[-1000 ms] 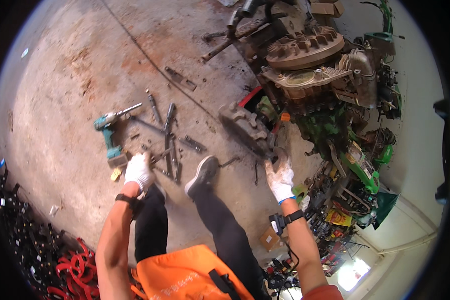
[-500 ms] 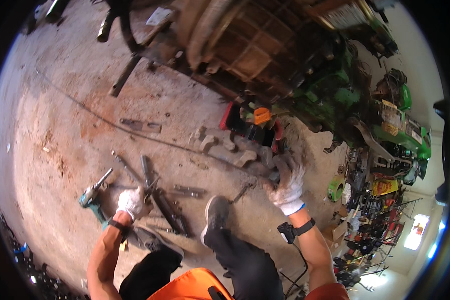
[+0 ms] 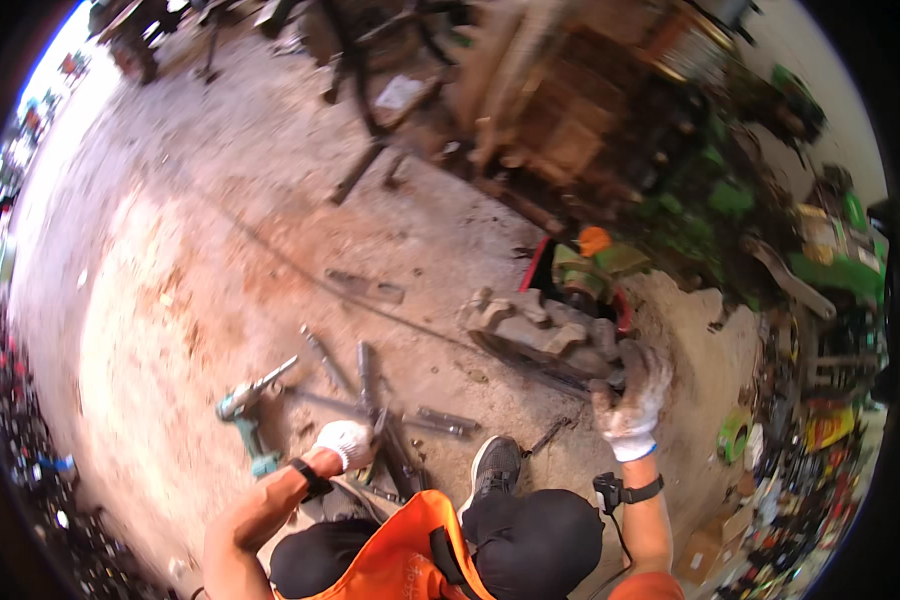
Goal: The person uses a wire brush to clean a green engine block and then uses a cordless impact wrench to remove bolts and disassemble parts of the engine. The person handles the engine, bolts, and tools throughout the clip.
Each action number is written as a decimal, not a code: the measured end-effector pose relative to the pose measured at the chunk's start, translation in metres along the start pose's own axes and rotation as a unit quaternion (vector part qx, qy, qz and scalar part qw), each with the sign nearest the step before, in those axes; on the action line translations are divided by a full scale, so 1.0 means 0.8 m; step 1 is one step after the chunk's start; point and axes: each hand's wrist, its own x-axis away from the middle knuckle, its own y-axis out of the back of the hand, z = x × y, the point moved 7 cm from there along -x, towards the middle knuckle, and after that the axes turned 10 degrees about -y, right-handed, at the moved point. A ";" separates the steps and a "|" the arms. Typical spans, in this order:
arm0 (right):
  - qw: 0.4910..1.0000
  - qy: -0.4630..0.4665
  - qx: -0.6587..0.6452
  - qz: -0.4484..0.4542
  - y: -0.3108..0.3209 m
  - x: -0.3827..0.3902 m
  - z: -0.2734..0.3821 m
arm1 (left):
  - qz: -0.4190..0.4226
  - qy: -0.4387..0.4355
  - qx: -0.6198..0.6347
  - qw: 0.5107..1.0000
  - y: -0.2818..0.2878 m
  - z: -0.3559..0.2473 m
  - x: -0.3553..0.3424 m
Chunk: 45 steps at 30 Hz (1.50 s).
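Note:
My left hand [image 3: 343,444], in a white glove, is closed on a dark metal tool [image 3: 379,430], blurred and partly hidden, over loose socket extensions and bars [image 3: 363,365]. A teal cordless power tool [image 3: 240,420] lies on the floor left of it. My right hand [image 3: 630,400], in a soiled white glove, grips the right end of a heavy cast metal part [image 3: 535,330] with lugged top, tilted near a red-rimmed container [image 3: 528,262]. Several short bars [image 3: 445,422] lie between my hands.
A large rusty engine on a green machine [image 3: 580,110] fills the upper right, with dark steel legs [image 3: 355,170] beside it. My shoe [image 3: 495,465] and bent knees are below. Clutter [image 3: 810,450] lines the right wall; parts [image 3: 30,470] line the left edge. A flat bracket [image 3: 360,285] lies mid-floor.
I have crouched: my knees have risen into view and the engine looms larger than a second ago. Both hands now appear lower in the picture, right hand still at the cast part.

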 end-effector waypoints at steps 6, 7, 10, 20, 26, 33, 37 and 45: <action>0.997 0.013 -0.045 0.063 0.002 -0.009 -0.020 | -0.146 0.019 0.138 0.979 -0.041 0.038 0.033; 0.997 0.036 -0.046 0.055 0.004 -0.012 -0.013 | -0.207 0.034 0.148 0.966 -0.036 0.054 0.050; 0.989 0.148 -0.005 0.014 0.031 -0.029 0.040 | -0.453 0.164 0.178 0.858 -0.026 0.105 0.146; 0.877 0.389 -0.149 0.240 -0.029 -0.147 0.316 | -0.478 0.373 0.315 0.730 -0.089 0.265 0.227; 0.880 0.362 -0.031 0.305 -0.049 -0.157 0.330 | -0.520 0.260 0.485 0.653 -0.074 0.255 0.222; 0.931 0.204 -0.073 0.295 -0.050 -0.183 0.294 | -0.416 -0.012 0.683 0.600 0.058 0.133 0.114; 0.950 0.188 -0.023 0.247 -0.033 -0.192 0.281 | -0.279 -0.078 0.713 0.638 0.123 0.068 0.021; 0.980 0.084 -0.015 0.180 -0.050 -0.224 0.232 | -0.245 -0.063 0.728 0.637 0.171 0.017 -0.089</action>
